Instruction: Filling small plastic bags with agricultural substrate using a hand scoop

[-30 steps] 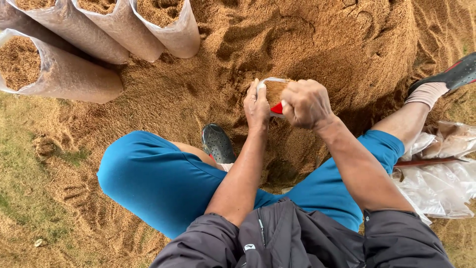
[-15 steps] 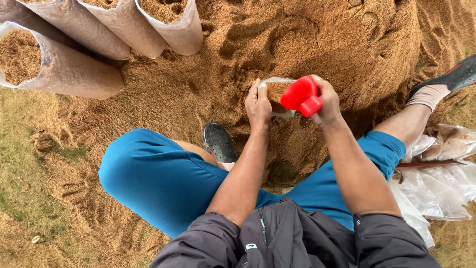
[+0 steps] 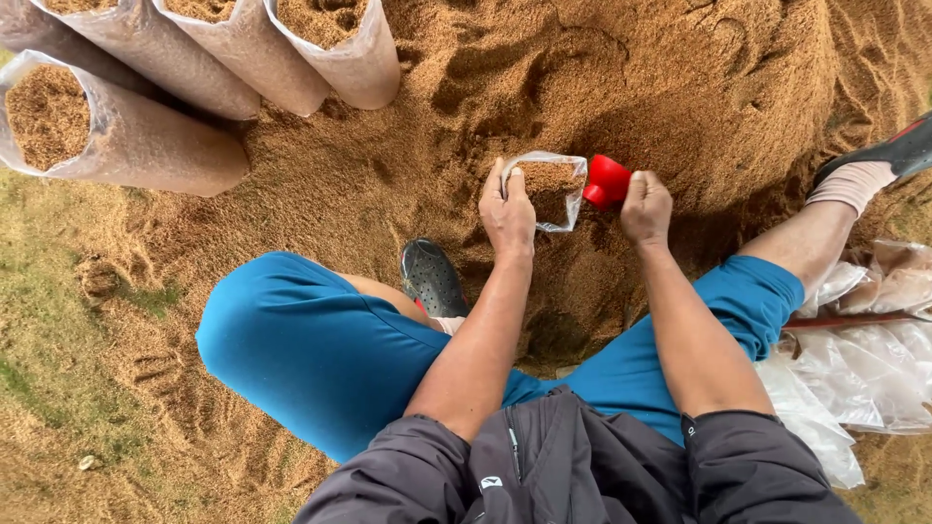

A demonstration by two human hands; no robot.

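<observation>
Sawdust fills four leaning bags (image 3: pixel 146 146); left hand (image 3: pixel 508 215) grips a fifth bag (image 3: pixel 549 189), right hand (image 3: pixel 647 206) clutches one red scoop (image 3: pixel 607 180).

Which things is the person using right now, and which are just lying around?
In use:
left hand holding small clear bag
right hand holding red scoop
sawdust heap

Lying about:
filled bags
empty plastic bags

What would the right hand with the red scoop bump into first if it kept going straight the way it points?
The right hand holds the red scoop, pointing up and a little left. Right in front lies the big sawdust pile, so it would probably dig into that first. The clear bag sits just beside it, though depth is unclear.
</observation>
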